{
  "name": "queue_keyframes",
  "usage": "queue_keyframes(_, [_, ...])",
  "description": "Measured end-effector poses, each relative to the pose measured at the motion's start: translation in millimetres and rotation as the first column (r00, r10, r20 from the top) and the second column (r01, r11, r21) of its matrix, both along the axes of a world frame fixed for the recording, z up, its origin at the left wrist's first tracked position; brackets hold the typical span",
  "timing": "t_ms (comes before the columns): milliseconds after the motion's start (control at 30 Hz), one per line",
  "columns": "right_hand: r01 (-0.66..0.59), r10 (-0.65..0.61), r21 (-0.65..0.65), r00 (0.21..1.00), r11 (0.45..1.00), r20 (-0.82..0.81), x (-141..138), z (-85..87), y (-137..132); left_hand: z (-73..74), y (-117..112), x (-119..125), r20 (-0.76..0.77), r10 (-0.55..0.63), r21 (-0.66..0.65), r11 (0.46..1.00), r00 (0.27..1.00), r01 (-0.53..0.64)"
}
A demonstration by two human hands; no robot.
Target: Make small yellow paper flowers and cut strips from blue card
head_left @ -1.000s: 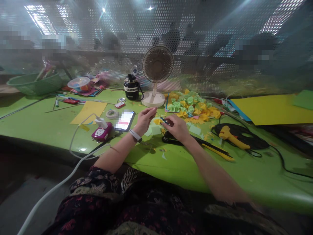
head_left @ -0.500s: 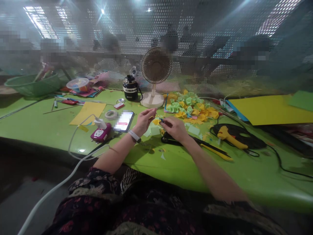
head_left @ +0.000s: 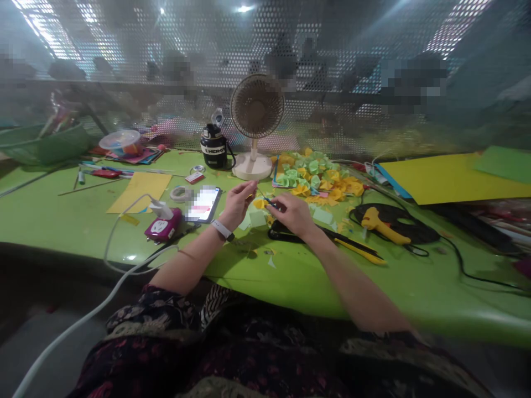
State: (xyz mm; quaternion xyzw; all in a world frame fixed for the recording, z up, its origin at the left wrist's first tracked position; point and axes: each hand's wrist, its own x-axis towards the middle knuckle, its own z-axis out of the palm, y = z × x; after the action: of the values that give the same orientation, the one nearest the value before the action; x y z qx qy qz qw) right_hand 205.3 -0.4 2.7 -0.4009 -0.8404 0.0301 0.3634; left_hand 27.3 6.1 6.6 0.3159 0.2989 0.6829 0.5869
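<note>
My left hand [head_left: 237, 205], with a pale band at the wrist, pinches a small piece of yellow paper [head_left: 249, 196]. My right hand [head_left: 293, 214] is closed on a slim dark-blue tool [head_left: 270, 203]. Its thin tip points toward the left fingertips; the rest is hidden in the fingers, so its kind is unclear. Under and between the hands lie a yellow paper piece [head_left: 260, 204] and pale green paper squares [head_left: 258, 219]. A heap of green and yellow folded paper flowers [head_left: 317, 176] lies just beyond the right hand.
Below my right wrist lies a long black-and-yellow tool [head_left: 359, 251]. Right of it, a yellow glue gun [head_left: 384, 228] rests on a black disc. A fan [head_left: 253, 166], black bottle [head_left: 214, 149], phone [head_left: 203, 204] and purple power socket [head_left: 163, 226] with a white cable stand beyond and left.
The whole view has shifted slightly, so the table things appear further left. The blue tool's thin tip now shows between the hands, angled toward the left fingertips. Both hands keep their pinch.
</note>
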Motion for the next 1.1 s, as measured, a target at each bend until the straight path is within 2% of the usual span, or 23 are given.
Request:
queue_keyframes(433, [-0.033,0.033,0.003,0.999,0.999,-0.002,-2.5,-0.4,1.2,0.2,0.9,-2.1,-0.038,-0.02,0.018,1.0,0.999,0.021])
queue_keyframes(800, [-0.035,0.035,-0.008,0.999,0.999,0.011,0.7,-3.3,3.4,-1.5,0.4,-0.1,-0.077,0.017,0.035,0.999,0.997,-0.014])
queue_keyframes(1100, [0.079,-0.081,0.053,0.996,0.995,0.041,0.3,0.7,-0.9,-2.3,1.1,-1.2,-0.058,0.019,0.012,1.0,0.998,-0.018])
